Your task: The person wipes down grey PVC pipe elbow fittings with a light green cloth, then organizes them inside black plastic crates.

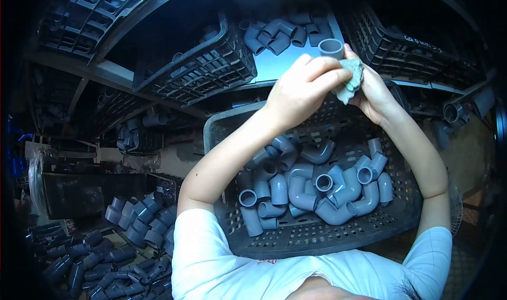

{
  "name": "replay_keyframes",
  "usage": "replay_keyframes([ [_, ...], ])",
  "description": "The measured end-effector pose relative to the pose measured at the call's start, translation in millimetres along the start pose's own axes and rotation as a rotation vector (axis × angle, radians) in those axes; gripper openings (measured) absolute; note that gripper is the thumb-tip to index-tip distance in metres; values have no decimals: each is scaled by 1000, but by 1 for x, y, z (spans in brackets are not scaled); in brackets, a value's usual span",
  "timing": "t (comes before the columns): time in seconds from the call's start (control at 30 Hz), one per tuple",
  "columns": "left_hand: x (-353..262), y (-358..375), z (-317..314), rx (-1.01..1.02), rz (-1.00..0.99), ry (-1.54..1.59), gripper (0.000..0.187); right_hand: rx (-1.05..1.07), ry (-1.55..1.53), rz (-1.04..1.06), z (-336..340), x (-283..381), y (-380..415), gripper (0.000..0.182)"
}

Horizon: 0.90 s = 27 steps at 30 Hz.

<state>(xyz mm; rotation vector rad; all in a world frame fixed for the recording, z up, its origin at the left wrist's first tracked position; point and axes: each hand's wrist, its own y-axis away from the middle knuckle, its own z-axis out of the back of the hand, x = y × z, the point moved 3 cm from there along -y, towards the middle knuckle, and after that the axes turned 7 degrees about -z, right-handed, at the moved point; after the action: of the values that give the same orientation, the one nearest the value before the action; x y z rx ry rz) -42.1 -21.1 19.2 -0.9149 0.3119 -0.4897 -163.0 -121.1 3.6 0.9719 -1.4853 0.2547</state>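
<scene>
Left hand point(303, 86) pinching cloth point(353, 78) against grey elbow fitting point(331, 48); right hand point(372, 91) closed around fitting's lower end. Best to rotate fitting under cloth, above crate point(222, 126).

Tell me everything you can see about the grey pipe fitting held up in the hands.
The grey pipe fitting looks like smooth plastic. Only its round open end shows, pointing up above the fingers; its full shape is hidden. The right hand holds it from behind, and the left hand presses a greenish cloth against it. It is raised above the black basket.
</scene>
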Motion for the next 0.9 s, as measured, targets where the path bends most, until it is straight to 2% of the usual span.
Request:
replay_keyframes([
  [0.07,7,-6,7,-59,-51,-64,38,18,-26,8,4,-3,-4,52],
  [0.13,12,-7,14,-142,-78,-116,40,174,-4,25,5,-6,-6,54],
  [0.27,13,-1,16,-152,-50,-106,40,287,-19,-61,-2,-10,-3,52],
  [0.33,2,4,7,-64,-29,39,48,243,-122,-72,1,-1,-6,50],
  [0.37,-1,7,2,-49,10,89,49,67,-70,-41,1,2,-3,50],
  [0.47,2,7,0,-44,39,151,50,29,-85,3,1,1,-7,54],
  [0.5,5,6,4,-80,7,72,47,122,-71,13,-2,3,-10,59],
  [0.53,8,5,8,-115,-27,-6,44,122,-71,15,-3,4,-7,59],
  [0.6,16,5,17,-206,8,-81,47,315,-2,-60,-16,4,2,66],
  [0.63,18,7,18,-218,85,-52,49,414,48,-33,-20,2,4,68],
  [0.67,21,10,19,-230,163,-25,50,326,159,15,-24,1,9,67],
  [0.73,20,10,15,-222,151,36,51,377,106,-7,-20,0,8,63],
  [0.9,16,16,8,-203,158,62,50,328,20,-26,-17,-5,8,57],
])
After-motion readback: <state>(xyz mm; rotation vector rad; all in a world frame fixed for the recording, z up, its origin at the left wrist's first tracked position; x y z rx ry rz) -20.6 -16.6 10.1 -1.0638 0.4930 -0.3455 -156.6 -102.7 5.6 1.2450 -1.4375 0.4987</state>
